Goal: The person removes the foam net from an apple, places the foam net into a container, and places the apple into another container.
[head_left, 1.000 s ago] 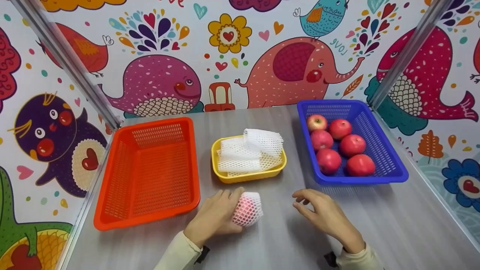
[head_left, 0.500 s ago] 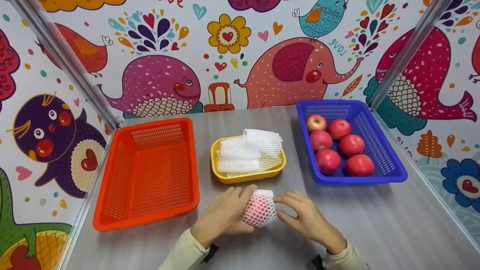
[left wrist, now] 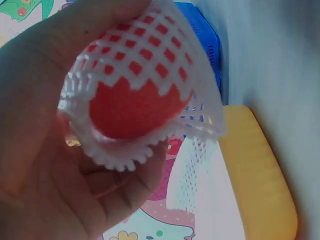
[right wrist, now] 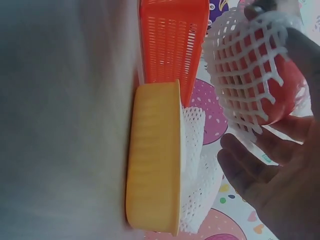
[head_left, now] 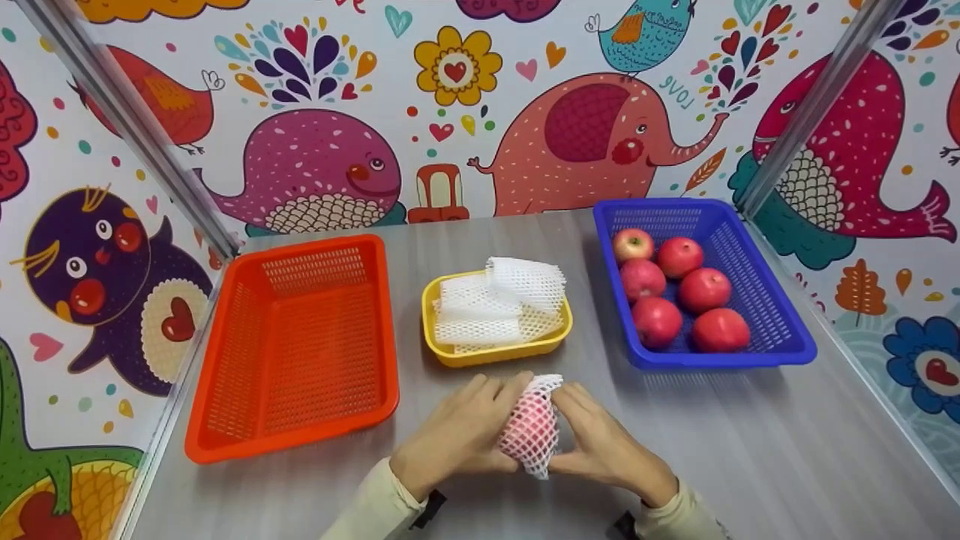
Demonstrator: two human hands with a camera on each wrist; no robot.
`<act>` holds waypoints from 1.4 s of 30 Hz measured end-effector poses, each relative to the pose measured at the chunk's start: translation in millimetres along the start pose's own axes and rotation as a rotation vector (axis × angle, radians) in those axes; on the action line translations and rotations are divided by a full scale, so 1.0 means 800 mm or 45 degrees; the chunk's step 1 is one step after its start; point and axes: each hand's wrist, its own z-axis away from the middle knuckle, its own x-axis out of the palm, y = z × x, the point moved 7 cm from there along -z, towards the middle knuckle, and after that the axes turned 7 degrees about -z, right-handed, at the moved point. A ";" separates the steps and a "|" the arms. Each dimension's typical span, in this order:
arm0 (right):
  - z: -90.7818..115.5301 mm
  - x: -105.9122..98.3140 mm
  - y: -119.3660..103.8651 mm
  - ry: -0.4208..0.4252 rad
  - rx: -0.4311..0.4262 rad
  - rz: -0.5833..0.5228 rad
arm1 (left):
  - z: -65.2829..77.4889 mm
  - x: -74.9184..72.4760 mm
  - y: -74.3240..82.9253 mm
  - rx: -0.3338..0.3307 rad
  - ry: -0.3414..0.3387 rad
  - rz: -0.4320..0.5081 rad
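Observation:
A red apple [left wrist: 135, 111] sits inside a white foam net [head_left: 531, 431], held just above the table in front of the yellow basket. My left hand [head_left: 466, 429] grips the netted apple from the left, thumb below and fingers over the top. From the right, my right hand [head_left: 606, 444] pinches the net's edge, its fingers at the upper rim and its thumb near the bottom. The left wrist view shows bare red skin at the net's scalloped opening. More bare skin appears beside the right hand [right wrist: 285, 165] in the right wrist view.
An orange-red basket [head_left: 386, 322] stands at the left. The small yellow basket [head_left: 499, 352] holds several white foam nets [head_left: 480, 307]. At the right, a blue basket [head_left: 780, 330] contains several red apples [head_left: 705, 290]. Patterned walls [head_left: 457, 142] enclose the grey table [head_left: 750, 450].
My right hand has come in from the right and now takes hold of the net. The left hand has carried the netted apple slightly right, and the net looks stretched and tilted.

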 end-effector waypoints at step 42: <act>0.041 -0.062 0.039 0.229 0.303 -0.078 | 0.025 -0.081 -0.107 -0.281 0.148 0.007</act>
